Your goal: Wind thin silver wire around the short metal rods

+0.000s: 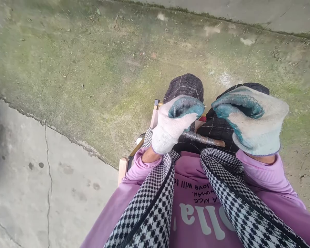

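Purple lettered sweatshirt (196, 193) and black-and-white houndstooth vest (150, 199) cover my chest, and beyond them my white-and-teal gloved left hand (172, 125) closes around one end of a rusty brown metal rod (209, 140) across my lap, my matching right hand (250, 119) loosely curled just above, apart from it.

Head view, steeply down, close above left hand (174, 122), right hand (250, 119).

Mossy green concrete ground (105, 69) fills most of the view and meets a paler, cracked slab (41, 179) at lower left. A light wooden chair frame (123, 167) shows beside dark checked trousers (184, 86). Nearest the camera, a purple sweatshirt (193, 172) with white lettering lies under a black-and-white houndstooth vest (155, 199).
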Tool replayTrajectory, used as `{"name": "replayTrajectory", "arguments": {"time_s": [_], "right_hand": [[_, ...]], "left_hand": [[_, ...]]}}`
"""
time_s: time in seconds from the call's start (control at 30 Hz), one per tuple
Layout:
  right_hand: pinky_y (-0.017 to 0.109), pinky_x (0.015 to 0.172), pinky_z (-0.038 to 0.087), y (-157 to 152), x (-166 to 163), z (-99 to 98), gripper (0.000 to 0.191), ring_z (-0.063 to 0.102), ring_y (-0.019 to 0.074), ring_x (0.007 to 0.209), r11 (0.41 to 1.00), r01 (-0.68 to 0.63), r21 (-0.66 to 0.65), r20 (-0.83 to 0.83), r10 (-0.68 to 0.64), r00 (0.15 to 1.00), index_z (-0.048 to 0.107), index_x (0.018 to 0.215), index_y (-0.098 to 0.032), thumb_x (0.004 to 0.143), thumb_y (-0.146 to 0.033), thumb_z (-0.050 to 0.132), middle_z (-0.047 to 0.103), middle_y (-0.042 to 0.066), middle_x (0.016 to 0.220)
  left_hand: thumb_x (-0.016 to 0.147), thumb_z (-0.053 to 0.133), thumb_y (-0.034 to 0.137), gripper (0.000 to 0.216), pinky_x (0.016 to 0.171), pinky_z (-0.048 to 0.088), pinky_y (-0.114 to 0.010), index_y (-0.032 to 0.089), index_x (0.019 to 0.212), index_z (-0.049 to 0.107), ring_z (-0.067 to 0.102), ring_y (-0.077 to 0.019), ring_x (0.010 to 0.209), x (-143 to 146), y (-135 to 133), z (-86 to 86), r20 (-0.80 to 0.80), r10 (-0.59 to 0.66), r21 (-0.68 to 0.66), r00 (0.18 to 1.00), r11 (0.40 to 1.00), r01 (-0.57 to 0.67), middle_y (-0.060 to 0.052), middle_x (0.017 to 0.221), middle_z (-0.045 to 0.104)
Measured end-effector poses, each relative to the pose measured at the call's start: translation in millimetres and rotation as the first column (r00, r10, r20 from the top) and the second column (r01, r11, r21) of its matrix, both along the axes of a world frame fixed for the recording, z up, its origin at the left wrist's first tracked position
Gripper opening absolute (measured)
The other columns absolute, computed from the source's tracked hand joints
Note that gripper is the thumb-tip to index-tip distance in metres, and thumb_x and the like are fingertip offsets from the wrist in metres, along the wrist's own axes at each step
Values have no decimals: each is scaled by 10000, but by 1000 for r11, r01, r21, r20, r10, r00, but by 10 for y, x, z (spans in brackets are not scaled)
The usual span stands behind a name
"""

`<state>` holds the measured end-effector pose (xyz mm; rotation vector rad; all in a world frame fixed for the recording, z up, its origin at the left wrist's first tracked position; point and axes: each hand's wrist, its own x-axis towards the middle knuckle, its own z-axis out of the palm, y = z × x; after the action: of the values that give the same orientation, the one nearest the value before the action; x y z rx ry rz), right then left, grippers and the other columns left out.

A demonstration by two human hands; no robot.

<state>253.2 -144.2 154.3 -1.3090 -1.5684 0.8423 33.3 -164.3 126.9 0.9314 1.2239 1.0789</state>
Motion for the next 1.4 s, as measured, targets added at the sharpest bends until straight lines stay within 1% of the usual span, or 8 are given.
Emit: {"name": "replayTrajectory", "arguments": {"time_s": [0.2,0.37,0.5,0.73,0.93,1.03,1.27,1.4], "right_hand": [[468,818,705,67,25,-93,158,847,282,868,999,24,-30,43,-22,999,946,882,-320,942,-196,870,918,13,922],[477,979,760,-53,120,-235,282,916,280,976,995,-94,-35,26,95,995,1033,1155,-398,1029,-189,893,957,-24,1065],[519,1071,764,-72,129,-231,266,936,321,1064,992,-128,-2,70,128,989,1009,1151,-400,1011,-189,926,951,-3,1096],[500,953,733,32,147,-44,288,912,309,1062,988,-132,82,96,124,988,1017,1160,-407,1027,-194,875,965,3,1154],[431,1025,746,24,99,-14,76,915,273,1085,969,-216,123,177,192,965,970,1136,-353,1132,-341,896,937,-5,1138],[440,985,739,2,61,-25,117,909,278,1058,960,-198,197,236,149,960,958,1128,-327,1167,-399,874,928,8,1135],[469,1049,736,16,113,-75,135,882,355,1227,963,-248,108,463,172,870,914,1191,-329,1140,-430,842,938,59,1248],[473,979,733,117,84,-161,126,876,297,1012,990,-44,132,373,-9,928,907,1085,-286,1025,-360,824,943,47,1096]], "left_hand": [[1012,1020,489,272,656,684,-333,267,1109,895,820,-209,766,16,-26,-60,13,-20,-66,1000,998,21,-8,931,856],[986,1053,549,342,772,752,-361,262,1049,879,888,-247,911,3,-3,-40,-23,7,-11,1000,1000,-7,-34,1005,895],[966,1086,602,399,869,794,-393,265,979,872,921,-277,1031,1,7,7,-46,17,29,999,999,-16,-48,1043,919],[989,1092,555,367,951,803,-402,259,997,876,938,-281,1093,-5,9,14,-76,-3,86,997,996,10,-53,1087,931],[1022,1059,400,232,996,789,-402,237,1104,915,929,-266,1061,-10,-47,2,-322,-3,250,947,964,88,-59,1114,950],[1025,1047,347,188,1005,787,-406,239,1121,927,926,-262,1044,-17,-50,-6,-378,14,299,926,948,108,-57,1117,952],[1025,1026,373,181,972,793,-402,243,1113,937,919,-264,1042,-24,-11,-49,-352,-27,234,936,965,116,-55,1074,946],[1040,1022,439,226,935,803,-404,242,1102,932,923,-263,1004,-7,-63,-29,-216,-75,202,974,972,120,-49,1040,928]]}}
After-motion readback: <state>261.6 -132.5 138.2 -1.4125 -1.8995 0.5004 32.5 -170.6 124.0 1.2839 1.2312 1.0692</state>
